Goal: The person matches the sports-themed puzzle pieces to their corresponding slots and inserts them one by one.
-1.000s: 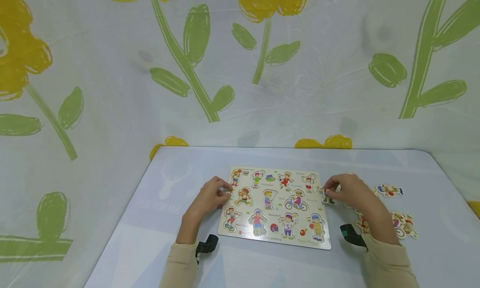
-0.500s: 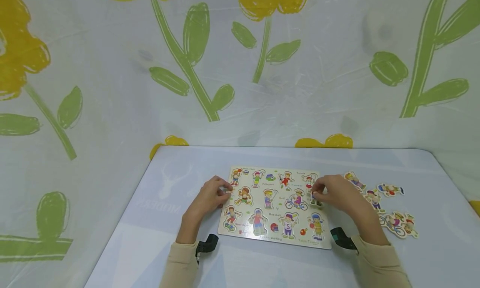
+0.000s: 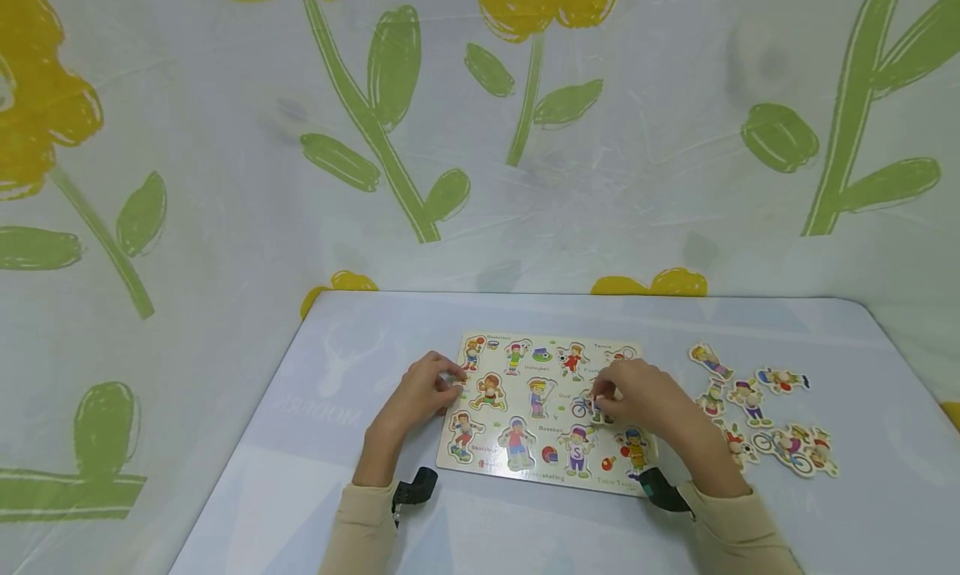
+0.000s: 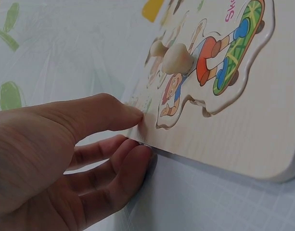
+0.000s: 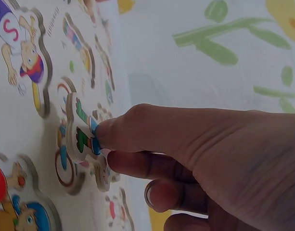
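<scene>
A wooden puzzle board [image 3: 516, 396] printed with sports figures lies on the table. My left hand [image 3: 420, 390] grips its left edge; in the left wrist view the thumb rests at the upper rim and the fingers curl below, near the skateboarder picture [image 4: 212, 62]. With thumb and fingers my right hand [image 3: 641, 396] pinches a flat puzzle piece [image 5: 82, 130] showing green and blue legs. That piece is close over the bicycle picture [image 5: 65, 166] and partly covers it. The fingertips hide its other end. Wooden knobs [image 4: 177, 58] stand up from the board.
Several loose puzzle pieces [image 3: 748, 400] lie on the table to the right of the board, some overlapping, among them a cyclist [image 3: 795, 450]. A flower-printed curtain [image 3: 600, 183] hangs behind the table's far edge.
My right hand has moved left from the board's right edge to over the bicycle picture, carrying the pinched puzzle piece. More loose pieces show behind it. My left hand keeps its place.
</scene>
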Demonstrator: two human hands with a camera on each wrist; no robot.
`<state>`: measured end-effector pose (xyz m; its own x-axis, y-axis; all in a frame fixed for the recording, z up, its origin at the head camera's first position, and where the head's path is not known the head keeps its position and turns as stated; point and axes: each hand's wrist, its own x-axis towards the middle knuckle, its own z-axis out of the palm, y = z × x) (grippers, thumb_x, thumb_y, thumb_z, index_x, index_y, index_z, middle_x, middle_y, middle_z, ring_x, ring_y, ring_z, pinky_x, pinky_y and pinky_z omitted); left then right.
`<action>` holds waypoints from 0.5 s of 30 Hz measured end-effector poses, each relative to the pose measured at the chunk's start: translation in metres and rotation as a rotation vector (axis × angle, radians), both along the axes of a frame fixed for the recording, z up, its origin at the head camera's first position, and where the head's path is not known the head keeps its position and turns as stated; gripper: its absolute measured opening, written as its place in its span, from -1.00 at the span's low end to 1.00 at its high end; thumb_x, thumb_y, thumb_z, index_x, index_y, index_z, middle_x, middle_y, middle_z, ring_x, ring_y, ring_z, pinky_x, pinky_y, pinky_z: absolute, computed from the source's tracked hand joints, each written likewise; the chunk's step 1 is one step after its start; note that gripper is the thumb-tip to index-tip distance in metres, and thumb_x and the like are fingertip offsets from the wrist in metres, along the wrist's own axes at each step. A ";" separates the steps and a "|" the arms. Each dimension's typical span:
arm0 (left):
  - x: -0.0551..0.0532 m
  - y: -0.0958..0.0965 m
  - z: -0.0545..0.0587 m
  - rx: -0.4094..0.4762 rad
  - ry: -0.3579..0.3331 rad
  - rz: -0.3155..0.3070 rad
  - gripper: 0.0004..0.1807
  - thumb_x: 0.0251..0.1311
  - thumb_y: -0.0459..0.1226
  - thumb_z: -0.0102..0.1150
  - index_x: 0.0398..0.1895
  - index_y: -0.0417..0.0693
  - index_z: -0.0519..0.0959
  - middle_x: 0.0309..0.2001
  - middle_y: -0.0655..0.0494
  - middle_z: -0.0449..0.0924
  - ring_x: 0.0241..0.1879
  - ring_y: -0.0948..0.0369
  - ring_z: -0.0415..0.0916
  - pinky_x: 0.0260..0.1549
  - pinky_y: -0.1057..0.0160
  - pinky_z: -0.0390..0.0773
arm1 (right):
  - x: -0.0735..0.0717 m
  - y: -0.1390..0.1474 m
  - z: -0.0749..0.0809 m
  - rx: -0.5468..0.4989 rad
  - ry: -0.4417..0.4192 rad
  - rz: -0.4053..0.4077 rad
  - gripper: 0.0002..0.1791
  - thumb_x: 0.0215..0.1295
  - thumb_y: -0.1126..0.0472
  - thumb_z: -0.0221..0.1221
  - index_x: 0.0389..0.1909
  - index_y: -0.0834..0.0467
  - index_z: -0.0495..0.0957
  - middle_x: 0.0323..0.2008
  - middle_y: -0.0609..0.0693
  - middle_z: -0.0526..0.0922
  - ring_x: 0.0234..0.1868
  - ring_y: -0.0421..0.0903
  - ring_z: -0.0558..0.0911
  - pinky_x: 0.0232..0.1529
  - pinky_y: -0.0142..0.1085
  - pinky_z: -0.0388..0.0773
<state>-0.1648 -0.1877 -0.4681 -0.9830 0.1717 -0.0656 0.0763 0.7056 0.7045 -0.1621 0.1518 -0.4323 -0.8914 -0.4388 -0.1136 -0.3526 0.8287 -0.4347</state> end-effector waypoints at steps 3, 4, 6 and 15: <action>0.000 0.000 0.000 -0.005 0.006 0.004 -0.85 0.14 -0.38 0.31 -0.21 -0.10 0.67 -0.10 0.00 0.50 -0.39 0.25 0.45 -0.58 0.40 0.53 | 0.003 -0.009 0.000 0.013 0.006 0.004 -0.96 0.18 0.17 0.34 -0.36 0.04 0.69 -0.42 -0.18 0.61 -0.40 -0.22 0.46 -0.32 -0.31 0.50; 0.000 0.000 0.000 -0.007 0.007 0.004 -0.85 0.14 -0.38 0.31 -0.21 -0.10 0.67 -0.09 0.00 0.50 -0.39 0.25 0.45 -0.58 0.40 0.53 | 0.005 -0.012 0.000 0.016 0.008 0.004 -0.96 0.18 0.17 0.34 -0.37 0.03 0.69 -0.42 -0.19 0.60 -0.40 -0.22 0.46 -0.32 -0.32 0.49; 0.000 0.000 0.000 -0.009 0.011 0.003 -0.86 0.14 -0.39 0.31 -0.21 -0.10 0.67 -0.09 -0.01 0.50 -0.39 0.25 0.44 -0.58 0.40 0.52 | 0.007 -0.018 -0.001 0.023 0.021 0.009 -0.95 0.16 0.16 0.35 -0.37 0.03 0.69 -0.42 -0.19 0.60 -0.41 -0.22 0.45 -0.32 -0.33 0.48; 0.000 0.000 0.000 -0.022 0.011 -0.002 -0.85 0.14 -0.38 0.32 -0.20 -0.10 0.66 -0.09 0.00 0.50 -0.37 0.25 0.44 -0.57 0.40 0.53 | 0.019 -0.045 -0.006 0.045 0.097 0.046 -0.96 0.13 0.15 0.37 -0.41 -0.02 0.69 -0.47 -0.26 0.58 -0.44 -0.28 0.43 -0.33 -0.40 0.48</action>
